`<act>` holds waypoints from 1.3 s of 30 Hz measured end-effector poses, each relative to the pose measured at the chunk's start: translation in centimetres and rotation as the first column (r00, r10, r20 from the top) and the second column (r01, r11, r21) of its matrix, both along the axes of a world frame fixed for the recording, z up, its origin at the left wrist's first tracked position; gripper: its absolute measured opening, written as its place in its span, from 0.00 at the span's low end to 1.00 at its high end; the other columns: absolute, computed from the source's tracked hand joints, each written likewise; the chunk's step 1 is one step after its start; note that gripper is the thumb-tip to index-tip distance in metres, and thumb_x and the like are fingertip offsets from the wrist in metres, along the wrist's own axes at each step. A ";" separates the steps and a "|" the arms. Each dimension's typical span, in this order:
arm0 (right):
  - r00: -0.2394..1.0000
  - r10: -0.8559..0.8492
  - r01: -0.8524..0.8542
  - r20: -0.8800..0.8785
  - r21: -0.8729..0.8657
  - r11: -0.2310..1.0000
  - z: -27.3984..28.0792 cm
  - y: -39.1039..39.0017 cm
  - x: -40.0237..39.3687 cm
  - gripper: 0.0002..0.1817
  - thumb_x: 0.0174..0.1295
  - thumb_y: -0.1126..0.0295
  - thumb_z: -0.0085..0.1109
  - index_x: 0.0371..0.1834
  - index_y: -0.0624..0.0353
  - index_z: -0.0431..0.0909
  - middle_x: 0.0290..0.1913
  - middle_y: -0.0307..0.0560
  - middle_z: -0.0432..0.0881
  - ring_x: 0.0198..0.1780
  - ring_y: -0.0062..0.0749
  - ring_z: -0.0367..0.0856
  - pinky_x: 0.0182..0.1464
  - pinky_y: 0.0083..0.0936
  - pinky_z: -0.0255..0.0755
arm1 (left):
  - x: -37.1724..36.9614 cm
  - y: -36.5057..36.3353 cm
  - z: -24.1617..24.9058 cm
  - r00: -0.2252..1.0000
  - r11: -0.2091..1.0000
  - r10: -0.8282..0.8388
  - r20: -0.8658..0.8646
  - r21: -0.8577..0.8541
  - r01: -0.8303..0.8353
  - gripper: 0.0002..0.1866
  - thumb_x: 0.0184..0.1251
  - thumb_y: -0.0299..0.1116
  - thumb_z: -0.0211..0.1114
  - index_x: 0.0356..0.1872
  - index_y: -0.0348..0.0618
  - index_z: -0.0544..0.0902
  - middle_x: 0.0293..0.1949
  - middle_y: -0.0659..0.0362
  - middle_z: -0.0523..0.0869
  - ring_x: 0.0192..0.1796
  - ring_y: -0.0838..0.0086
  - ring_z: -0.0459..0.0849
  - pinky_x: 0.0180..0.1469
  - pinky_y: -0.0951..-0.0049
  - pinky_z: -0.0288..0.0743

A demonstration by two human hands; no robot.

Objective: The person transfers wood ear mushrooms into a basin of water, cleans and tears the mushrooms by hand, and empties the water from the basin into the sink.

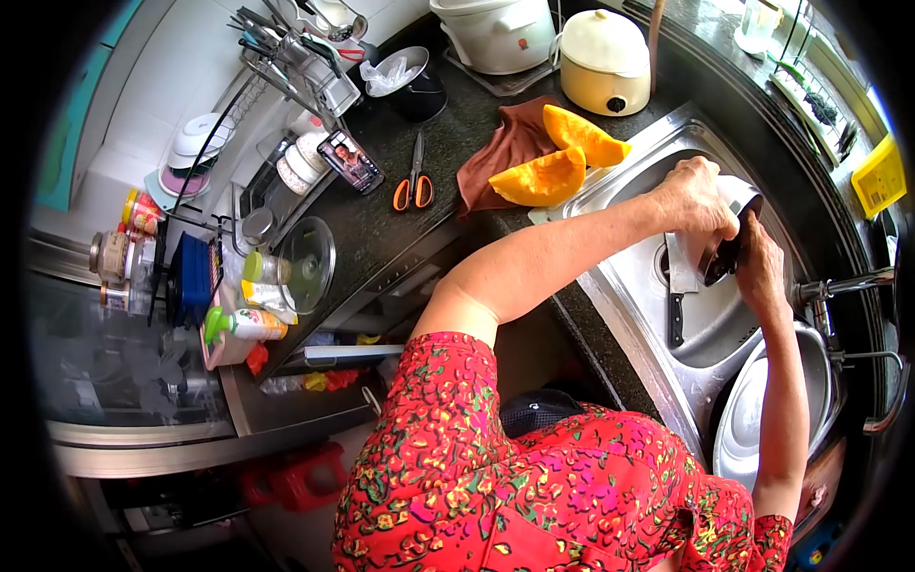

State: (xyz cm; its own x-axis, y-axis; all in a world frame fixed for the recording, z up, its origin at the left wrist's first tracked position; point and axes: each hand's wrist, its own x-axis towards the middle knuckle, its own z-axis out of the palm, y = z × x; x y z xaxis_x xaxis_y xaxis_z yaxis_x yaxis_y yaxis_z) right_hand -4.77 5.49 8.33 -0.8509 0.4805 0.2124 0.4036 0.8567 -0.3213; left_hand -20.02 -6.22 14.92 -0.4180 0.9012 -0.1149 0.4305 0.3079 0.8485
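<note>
Over the sink [729, 329], both hands hold a tilted small pot [741, 194], silvery on one side and dark on the other. My left hand [698, 198] is closed on its near side, fingers curled over the edge. My right hand [762, 265] grips it from the tap side; the fingertips are partly hidden by the dark surface. Below the hands, a broad-bladed knife [677, 310] with a black handle lies in the basin, its blade partly covered. Two orange pumpkin wedges [539, 178] rest on a brown cloth [491, 162] beside the sink.
A tap [848, 284] juts over the sink beside my right arm. A large metal basin [774, 410] sits in the nearer bowl. Orange-handled scissors [414, 181], a phone [351, 162], a cream cooker [605, 67] and a dish rack [295, 76] occupy the counter.
</note>
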 end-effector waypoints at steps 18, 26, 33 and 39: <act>1.000 0.000 0.000 0.000 -0.026 1.000 1.0 -1.5 0.5 0.19 0.51 0.73 0.53 0.48 0.60 0.67 0.38 0.58 0.77 0.38 0.54 0.77 0.38 0.40 0.69 | 0.5 -0.5 -0.4 1.000 0.999 0.014 0.015 -0.041 -0.014 0.25 0.27 0.37 0.69 0.30 0.31 0.77 0.31 0.46 0.79 0.35 0.64 0.79 0.37 0.72 0.75; 0.998 -0.033 0.034 0.053 -0.013 0.999 1.1 -2.0 0.8 0.23 0.50 0.82 0.43 0.54 0.62 0.66 0.40 0.58 0.76 0.40 0.55 0.75 0.40 0.41 0.68 | 0.4 -0.5 -1.4 0.999 0.999 0.010 0.042 -0.032 -0.009 0.26 0.27 0.36 0.69 0.33 0.30 0.76 0.32 0.46 0.79 0.37 0.64 0.79 0.38 0.70 0.76; 0.999 -0.016 0.016 0.042 0.016 1.000 0.4 -1.8 1.2 0.17 0.53 0.74 0.50 0.48 0.58 0.67 0.38 0.55 0.76 0.39 0.53 0.76 0.38 0.41 0.68 | 0.7 -1.0 -1.3 0.994 0.999 0.029 0.102 -0.034 -0.026 0.25 0.27 0.36 0.69 0.31 0.30 0.76 0.30 0.46 0.79 0.31 0.63 0.80 0.28 0.73 0.76; 1.000 0.012 -0.012 0.010 0.004 1.000 0.1 -2.1 1.4 0.24 0.47 0.83 0.44 0.52 0.61 0.67 0.38 0.57 0.76 0.39 0.55 0.75 0.39 0.42 0.68 | 0.9 -1.4 -1.8 0.992 1.000 0.020 0.123 -0.012 -0.018 0.24 0.28 0.34 0.69 0.30 0.31 0.75 0.28 0.46 0.79 0.28 0.66 0.80 0.26 0.73 0.76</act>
